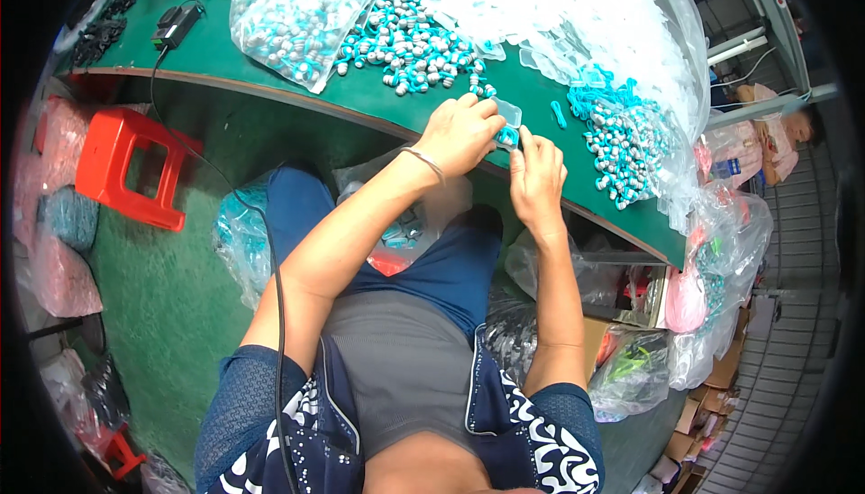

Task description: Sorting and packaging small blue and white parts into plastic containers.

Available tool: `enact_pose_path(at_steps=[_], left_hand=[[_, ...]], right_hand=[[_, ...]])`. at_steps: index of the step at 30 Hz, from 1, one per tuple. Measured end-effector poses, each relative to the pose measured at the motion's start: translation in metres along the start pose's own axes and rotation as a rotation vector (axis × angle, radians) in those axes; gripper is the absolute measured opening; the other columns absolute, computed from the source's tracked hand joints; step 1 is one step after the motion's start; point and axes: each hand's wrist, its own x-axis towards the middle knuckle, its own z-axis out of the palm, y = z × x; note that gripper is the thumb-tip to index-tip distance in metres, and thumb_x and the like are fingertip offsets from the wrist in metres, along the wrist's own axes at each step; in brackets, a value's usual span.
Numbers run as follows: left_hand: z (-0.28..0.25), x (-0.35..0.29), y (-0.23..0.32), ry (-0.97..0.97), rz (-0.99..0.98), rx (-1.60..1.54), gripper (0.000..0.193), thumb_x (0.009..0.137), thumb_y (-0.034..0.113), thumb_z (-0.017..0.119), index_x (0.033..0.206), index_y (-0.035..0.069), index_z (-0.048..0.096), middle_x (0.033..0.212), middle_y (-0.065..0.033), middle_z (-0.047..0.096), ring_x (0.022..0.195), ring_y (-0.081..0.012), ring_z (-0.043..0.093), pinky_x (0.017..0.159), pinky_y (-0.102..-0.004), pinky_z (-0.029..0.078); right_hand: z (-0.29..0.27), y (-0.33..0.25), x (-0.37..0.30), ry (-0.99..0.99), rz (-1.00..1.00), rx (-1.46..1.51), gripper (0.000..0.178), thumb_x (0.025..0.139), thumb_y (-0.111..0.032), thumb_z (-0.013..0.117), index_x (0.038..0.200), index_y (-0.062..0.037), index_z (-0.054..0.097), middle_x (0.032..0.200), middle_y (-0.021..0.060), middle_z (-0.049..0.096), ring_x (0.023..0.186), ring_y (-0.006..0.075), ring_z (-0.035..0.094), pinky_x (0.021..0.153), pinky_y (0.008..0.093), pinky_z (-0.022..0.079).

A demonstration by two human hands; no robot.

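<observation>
A small clear plastic case [508, 113] is between my hands at the table's front edge, its lid raised, with a teal piece [507, 137] lying inside. My right hand [538, 177] grips the case's right side between thumb and fingers. My left hand [459, 136], with a bangle at the wrist, bends over the case's left side. Its fingers are closed and their tips are partly hidden, so what they pinch is unclear. Just beyond it is a pile of teal-and-silver corded pieces [423, 57]. A second pile of such pieces [622, 147] lies to the right.
A clear bag of teal-and-silver pieces [293, 34] and a large heap of clear cases [568, 7] cover the far part of the green table [198, 66]. A black cable [216, 174] runs down past my left arm. A red stool [135, 169] stands at left; another person [766, 138] is at right.
</observation>
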Motion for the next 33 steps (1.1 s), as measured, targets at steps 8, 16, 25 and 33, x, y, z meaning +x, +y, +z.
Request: enact_pose_path(at_steps=[8, 16, 25, 33], left_hand=[[0.0, 0.0, 0.001, 0.008, -0.017, -0.003, 0.041, 0.074, 0.018, 0.077, 0.112, 0.012, 0.063, 0.1, -0.004, 0.061, 0.092, -0.026, 0.058, 0.078, -0.0388, 0.05], [-0.001, -0.003, 0.004, 0.055, -0.105, -0.053, 0.056, 0.07, 0.019, 0.081, 0.122, 0.012, 0.059, 0.108, -0.0065, 0.059, 0.096, -0.0269, 0.058, 0.08, -0.0395, 0.047], [-0.004, -0.011, 0.017, 0.126, -0.241, 0.126, 0.043, 0.067, 0.029, 0.083, 0.103, 0.012, 0.067, 0.096, -0.0026, 0.058, 0.091, -0.0225, 0.055, 0.075, -0.0386, 0.039], [0.003, -0.015, 0.019, 0.185, -0.179, 0.162, 0.036, 0.071, 0.028, 0.081, 0.101, 0.013, 0.068, 0.093, -0.0011, 0.06, 0.088, -0.0211, 0.056, 0.076, -0.0384, 0.039]], right_hand=[[0.022, 0.039, 0.061, 0.089, -0.071, 0.054, 0.031, 0.088, -0.017, 0.066, 0.117, -0.0042, 0.064, 0.106, 0.0151, 0.063, 0.094, 0.0324, 0.062, 0.081, 0.044, 0.05], [0.009, 0.014, 0.05, 0.229, 0.011, 0.402, 0.018, 0.081, -0.001, 0.071, 0.099, -0.0013, 0.066, 0.085, 0.0125, 0.064, 0.07, 0.0248, 0.064, 0.066, 0.0358, 0.052], [0.016, 0.003, 0.029, 0.439, -0.17, 0.295, 0.013, 0.087, 0.0, 0.067, 0.1, -0.0004, 0.069, 0.093, 0.0148, 0.07, 0.082, 0.0282, 0.069, 0.072, 0.0351, 0.055], [0.023, -0.001, 0.018, 0.459, -0.175, 0.279, 0.021, 0.084, 0.001, 0.067, 0.104, -0.0004, 0.068, 0.097, 0.0172, 0.069, 0.089, 0.0334, 0.068, 0.077, 0.0407, 0.056]])
